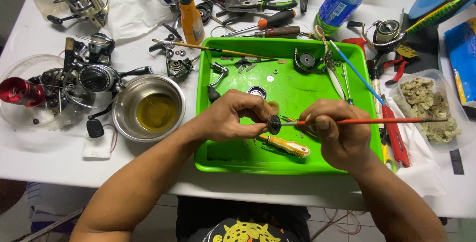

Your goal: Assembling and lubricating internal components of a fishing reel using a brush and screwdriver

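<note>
— The small black gear [273,124], where is it right now?

— Over the green tray [292,86], near its front middle. My left hand [233,118] has it pinched between thumb and fingertips, closed tight around it, lifted off the tray floor.

— And your other hand?

— My right hand [337,135] is closed on a thin orange-handled brush [367,121]. Its tip touches the gear, and the handle runs out past the tray's right rim.

— What else lies in the tray?

— A yellow-handled screwdriver [287,146] just below the gear, toward the tray's front edge. Toward the tray's back wall sit a round reel part [305,59], a silver ring [257,91], a crank handle [216,81] and some small washers. A blue-handled brush [354,71] leans across the tray's right side.

— And outside the tray?

— Left of it, a steel bowl [148,107] with yellowish liquid, and farther left a stripped fishing reel [91,76] with a red spool [20,91]. Right of it, a clear tub [430,108] of crumpled scraps. Behind it, pliers and more screwdrivers.

— How far along would you say you are?

— I judge midway. The reel is already apart, its pieces spread over the tray, and this gear is under the brush now. The other loose parts in the tray lie untouched, and nothing looks reassembled yet.
</note>
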